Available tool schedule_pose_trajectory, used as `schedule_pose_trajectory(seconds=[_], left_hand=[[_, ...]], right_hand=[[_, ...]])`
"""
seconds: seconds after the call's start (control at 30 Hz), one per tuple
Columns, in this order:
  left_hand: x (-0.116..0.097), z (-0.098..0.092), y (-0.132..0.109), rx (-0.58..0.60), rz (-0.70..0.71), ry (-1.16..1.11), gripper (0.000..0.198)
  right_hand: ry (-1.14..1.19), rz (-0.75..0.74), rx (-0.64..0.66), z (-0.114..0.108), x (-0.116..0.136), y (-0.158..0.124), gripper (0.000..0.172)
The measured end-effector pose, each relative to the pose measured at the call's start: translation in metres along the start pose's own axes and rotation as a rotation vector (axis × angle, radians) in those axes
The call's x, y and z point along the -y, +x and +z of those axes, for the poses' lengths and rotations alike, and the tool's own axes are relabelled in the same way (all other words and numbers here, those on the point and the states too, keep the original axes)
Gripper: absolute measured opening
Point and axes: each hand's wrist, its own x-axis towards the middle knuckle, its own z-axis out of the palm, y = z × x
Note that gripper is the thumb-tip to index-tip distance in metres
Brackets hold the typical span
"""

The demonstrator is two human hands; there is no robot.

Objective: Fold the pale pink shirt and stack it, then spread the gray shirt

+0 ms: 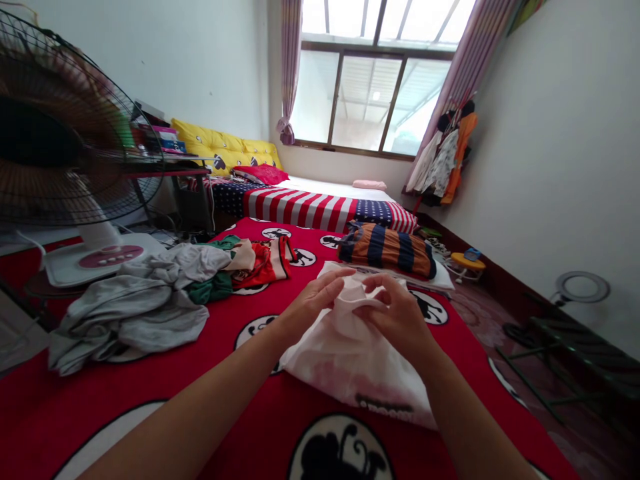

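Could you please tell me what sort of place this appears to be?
It looks like a home bedroom: a bed with a stars-and-stripes cover lies under a curtained window, a pedestal fan stands nearby, and clothes hang by the wall. The left hand and right hand hold a pale cloth.

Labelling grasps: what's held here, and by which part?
A pale pink-and-white garment, held by a gathered fold at its upper edge: the left hand and right hand both pinch it there. Which garment part that is cannot be told.
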Motion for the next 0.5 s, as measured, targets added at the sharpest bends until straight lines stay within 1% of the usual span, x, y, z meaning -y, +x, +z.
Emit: schedule_pose_trajectory(seconds=[0.03, 0.07, 0.13, 0.2, 0.27, 0.3, 0.33, 0.37, 0.4, 0.47, 0.5], left_hand=[[-0.001, 0.001, -0.001, 0.002, 0.011, 0.008, 0.052], [-0.002, 0.001, -0.001, 0.003, 0.021, 0.018, 0.053], [-0.002, 0.0, -0.001, 0.036, 0.018, 0.027, 0.058], [0.002, -0.003, -0.001, 0.091, -0.007, 0.056, 0.071], [0.009, -0.007, 0.001, 0.127, -0.034, 0.127, 0.088], [0.013, -0.009, 0.001, 0.133, -0.054, 0.166, 0.091], [0.015, -0.013, 0.002, 0.136, -0.084, 0.204, 0.087], [0.017, -0.016, 0.002, 0.153, -0.124, 0.244, 0.078], [0.018, -0.021, 0.002, 0.192, -0.173, 0.297, 0.066], [0.017, -0.029, 0.001, 0.308, -0.279, 0.455, 0.041], [0.015, -0.033, 0.0, 0.352, -0.317, 0.548, 0.033]], right_hand=[[0.01, -0.03, -0.02, 0.001, 0.001, 0.0, 0.04], [0.035, -0.07, -0.024, 0.001, 0.001, 0.0, 0.039], [0.107, -0.101, -0.01, 0.002, 0.003, 0.0, 0.024], [0.157, -0.017, -0.016, 0.001, 0.004, 0.0, 0.009], [0.182, 0.087, -0.053, 0.0, 0.002, -0.001, 0.008], [0.194, 0.117, -0.076, 0.0, 0.001, 0.0, 0.01], [0.211, 0.13, -0.1, -0.001, -0.001, 0.0, 0.013], [0.232, 0.137, -0.128, -0.001, -0.004, 0.001, 0.015], [0.254, 0.142, -0.165, -0.002, -0.007, 0.002, 0.016], [0.289, 0.149, -0.238, -0.001, -0.014, 0.003, 0.019], [0.305, 0.15, -0.263, 0.001, -0.016, 0.004, 0.019]])
